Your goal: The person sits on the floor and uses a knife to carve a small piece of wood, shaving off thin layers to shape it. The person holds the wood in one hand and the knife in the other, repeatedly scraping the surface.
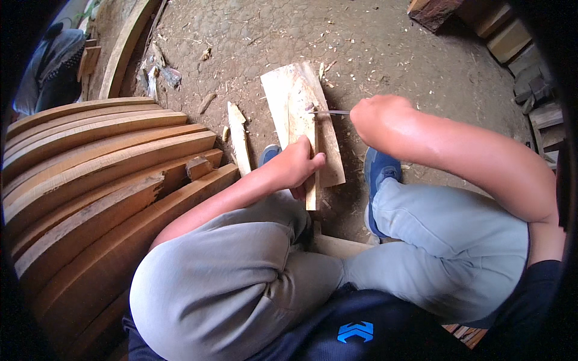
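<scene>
My left hand (303, 163) is closed around a narrow strip of pale wood (311, 195), which lies lengthwise over a wider flat board (330, 157). To its right my right fist (378, 119) grips a tool with a thin metal shaft or blade (335, 112). The tool's handle is hidden in the fist. Its far end meets the strip's upper part, beyond my left hand, where the wood looks rough and chipped. The exact kind of tool cannot be made out.
Long sawn planks (108, 155) are stacked at the left, near my left forearm. A pointed wood offcut (239, 137) lies beside the board. Chips litter the dirt floor (253, 42). Timber blocks (509, 41) line the far right. A person's clothed leg (60, 63) shows far left.
</scene>
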Demonstrator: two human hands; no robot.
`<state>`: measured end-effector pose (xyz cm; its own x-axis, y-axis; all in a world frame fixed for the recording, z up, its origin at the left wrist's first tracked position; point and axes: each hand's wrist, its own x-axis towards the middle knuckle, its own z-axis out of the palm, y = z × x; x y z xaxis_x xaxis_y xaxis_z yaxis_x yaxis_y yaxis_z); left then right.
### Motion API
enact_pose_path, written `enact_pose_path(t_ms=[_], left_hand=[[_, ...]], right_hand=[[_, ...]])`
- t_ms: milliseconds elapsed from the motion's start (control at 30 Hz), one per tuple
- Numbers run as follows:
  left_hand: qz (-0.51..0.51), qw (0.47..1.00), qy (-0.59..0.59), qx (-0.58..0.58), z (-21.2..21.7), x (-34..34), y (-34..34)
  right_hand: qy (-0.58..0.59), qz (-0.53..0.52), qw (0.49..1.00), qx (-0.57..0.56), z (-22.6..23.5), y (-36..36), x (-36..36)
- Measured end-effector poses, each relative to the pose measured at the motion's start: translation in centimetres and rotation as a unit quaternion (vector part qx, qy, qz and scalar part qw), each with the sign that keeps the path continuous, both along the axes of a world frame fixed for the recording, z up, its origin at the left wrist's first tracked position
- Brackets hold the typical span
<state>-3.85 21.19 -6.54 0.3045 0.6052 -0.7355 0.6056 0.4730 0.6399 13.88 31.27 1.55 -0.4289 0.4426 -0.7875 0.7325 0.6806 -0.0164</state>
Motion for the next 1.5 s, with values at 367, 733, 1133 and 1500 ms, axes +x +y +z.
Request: enact_pose_path(t_ms=[367, 733, 1133, 1500], left_hand=[[0.046, 0.991, -0.068, -0.108, 0.4, 0.8, 0.6], [0.130, 0.983, -0.130, 0.007, -0.9, 0.4, 1.7], [0.074, 0.962, 0.025, 0.262, 11.0, -6.1, 12.1], [0.038, 0.905, 0.114, 0.407, 14.8, -2.2, 15.9]], right_hand=[[-0.032, 0.014, 0.997, 0.067, -2.3, -3.0, -0.7], [0.186, -0.396, 0.860, -0.261, -2.3, 5.9, 4.4], [0.219, -0.190, 0.944, 0.156, -11.1, 11.2, 8.0], [0.306, -0.303, 0.903, 0.007, -8.1, 6.9, 3.8]])
